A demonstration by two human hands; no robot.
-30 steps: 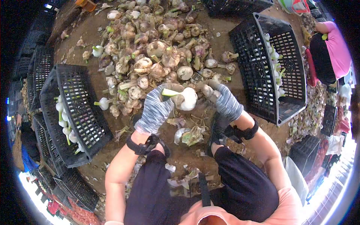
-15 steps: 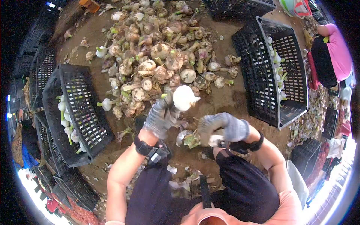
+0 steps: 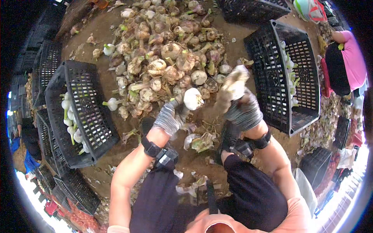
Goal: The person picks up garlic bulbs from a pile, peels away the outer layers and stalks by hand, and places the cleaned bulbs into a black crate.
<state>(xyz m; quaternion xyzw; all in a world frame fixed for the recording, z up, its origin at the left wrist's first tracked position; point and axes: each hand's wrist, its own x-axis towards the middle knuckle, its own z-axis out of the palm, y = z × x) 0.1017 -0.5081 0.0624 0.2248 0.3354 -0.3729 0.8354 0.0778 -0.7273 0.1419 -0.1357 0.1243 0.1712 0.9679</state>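
My left hand [image 3: 171, 115], in a grey striped glove, is closed around a clean white garlic bulb [image 3: 193, 99] in front of the pile. To the right, my gloved right hand [image 3: 244, 112] is raised with its fingers wrapped round a brown-and-white garlic bulb [image 3: 236, 83], both smeared by motion. Beyond both hands lies a heap of dirty, untrimmed garlic [image 3: 159, 50] on the ground. Between my feet are peeled skins and a leafy scrap [image 3: 204, 142].
A black crate [image 3: 79, 155] with white garlic stands at left, another crate [image 3: 289, 126] with garlic at right. A third crate [image 3: 252, 13] is at the back. A person in pink [image 3: 353, 58] sits at far right. Single bulbs [image 3: 112, 103] lie beside the heap.
My right hand has risen from near my right knee, away from me and to the right, and now holds the brown-and-white bulb. My left hand has shifted slightly right with the white bulb.
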